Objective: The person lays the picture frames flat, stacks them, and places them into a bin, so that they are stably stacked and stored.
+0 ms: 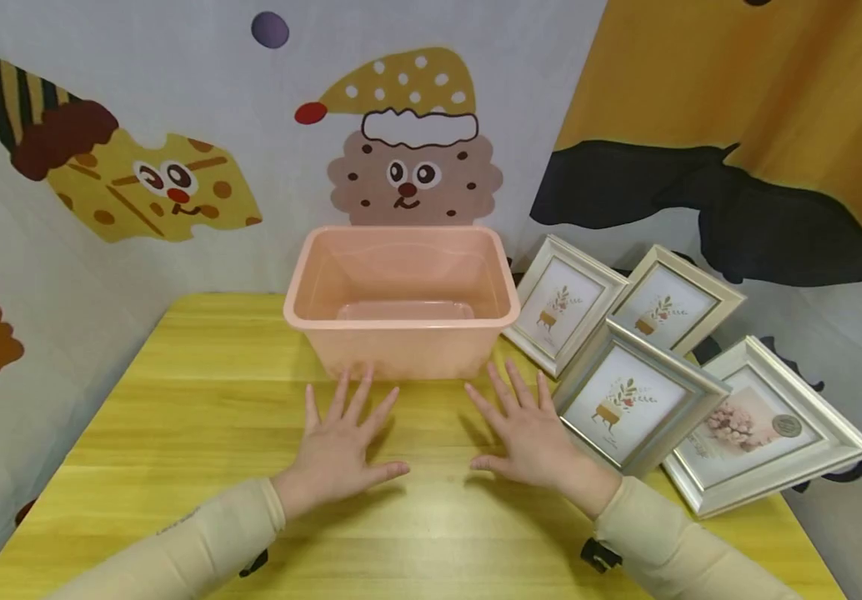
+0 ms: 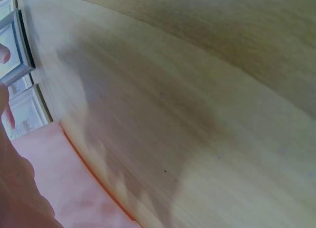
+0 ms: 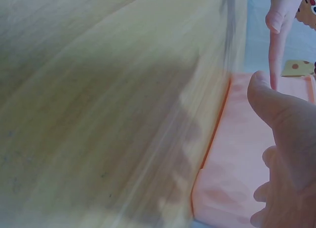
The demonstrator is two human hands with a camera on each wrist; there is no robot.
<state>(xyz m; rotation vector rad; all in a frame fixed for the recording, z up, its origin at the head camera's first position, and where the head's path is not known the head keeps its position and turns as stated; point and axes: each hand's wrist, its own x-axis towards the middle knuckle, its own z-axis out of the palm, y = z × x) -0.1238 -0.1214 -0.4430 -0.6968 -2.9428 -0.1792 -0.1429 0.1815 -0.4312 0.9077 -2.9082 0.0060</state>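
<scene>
Four picture frames and one pink bin were on a yellow wood-grained bench. The bin, smooth and rectangular with rounded corners, a broad rim and walls narrowing downward, sat at twelve o'clock, just ahead of both hands. The left hand and right hand had their fingers straight and widely spread, holding nothing; whether the left fingertips touched the bin could not be told. At two o'clock from the right hand was a grey-silver frame with a potted-plant print; at three, a whitish frame showed pink blossoms.
</scene>
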